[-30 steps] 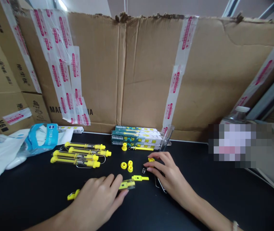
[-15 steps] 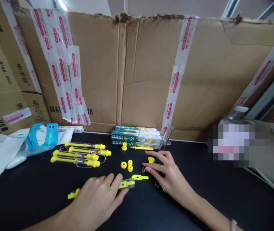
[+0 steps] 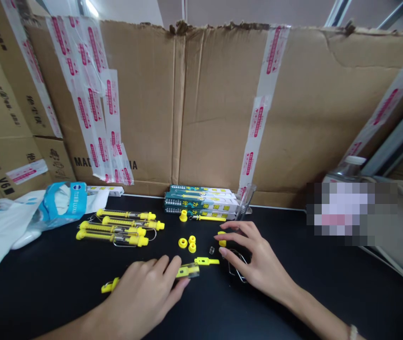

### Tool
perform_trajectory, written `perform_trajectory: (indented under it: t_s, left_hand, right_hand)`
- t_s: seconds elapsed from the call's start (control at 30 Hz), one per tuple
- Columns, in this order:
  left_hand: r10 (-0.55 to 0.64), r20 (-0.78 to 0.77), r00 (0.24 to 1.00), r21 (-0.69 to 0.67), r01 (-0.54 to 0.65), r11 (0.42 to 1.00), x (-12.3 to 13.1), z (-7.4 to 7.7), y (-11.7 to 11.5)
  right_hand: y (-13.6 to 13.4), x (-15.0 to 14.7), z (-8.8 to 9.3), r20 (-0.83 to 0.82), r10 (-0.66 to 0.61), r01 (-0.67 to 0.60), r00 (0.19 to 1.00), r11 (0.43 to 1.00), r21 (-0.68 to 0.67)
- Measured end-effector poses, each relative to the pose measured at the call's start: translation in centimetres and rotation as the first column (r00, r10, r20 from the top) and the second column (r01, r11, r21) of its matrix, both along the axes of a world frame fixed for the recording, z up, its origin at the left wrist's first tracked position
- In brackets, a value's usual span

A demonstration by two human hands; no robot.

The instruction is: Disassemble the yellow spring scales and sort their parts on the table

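Observation:
My left hand (image 3: pixel 141 295) lies over a clear tube with yellow ends (image 3: pixel 187 271) on the black table (image 3: pixel 63 278), its fingers pressed together on it. My right hand (image 3: pixel 258 264) hovers just right of it, with a small yellow cap (image 3: pixel 222 242) pinched between forefinger and thumb. Under this hand lies a bent wire hook (image 3: pixel 237 270). Between the hands are a tiny metal spring (image 3: pixel 211 250) and a flat yellow strip (image 3: pixel 206 260). Two loose yellow caps (image 3: pixel 187 243) sit just beyond.
Several finished yellow spring scales (image 3: pixel 116 226) lie in a row at the left, beside a white and blue plastic bag (image 3: pixel 17 219). Stacked green boxes (image 3: pixel 201 200), a yellow rod (image 3: pixel 206 218) and a clear tube (image 3: pixel 245 203) stand before the taped cardboard wall (image 3: pixel 215 108).
My right hand has closed its forefinger and thumb on the yellow cap and lifted it a little off the table. My left hand has stayed on the tube.

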State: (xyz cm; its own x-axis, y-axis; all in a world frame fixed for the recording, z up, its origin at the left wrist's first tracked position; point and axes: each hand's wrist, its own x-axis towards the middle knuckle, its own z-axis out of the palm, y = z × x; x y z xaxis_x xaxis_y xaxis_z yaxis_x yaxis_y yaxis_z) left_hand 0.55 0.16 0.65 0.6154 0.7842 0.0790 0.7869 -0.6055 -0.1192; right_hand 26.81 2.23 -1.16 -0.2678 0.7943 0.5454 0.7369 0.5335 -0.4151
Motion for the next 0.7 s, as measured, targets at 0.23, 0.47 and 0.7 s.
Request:
perform_trajectory:
  t_s: [0.23,0.47,0.7]
  left_hand:
    - [-0.029,0.011,1.0,0.022,0.029,0.999,-0.1,0.1,-0.1]
    - [-0.027,0.023,0.999,0.023,0.026,0.999,-0.1,-0.1,-0.2]
    - [-0.034,0.035,0.999,0.034,0.033,0.999,-0.1,-0.1,-0.1]
  right_hand:
    - [-0.1,1.1,0.5,0.187,0.041,-0.057,0.981,0.995,0.079]
    - [0.3,1.2,0.1,0.191,0.058,-0.074,0.98,0.994,0.077]
    - [0.1,0.6,-0.4,0.173,0.067,-0.077,0.983,0.995,0.055]
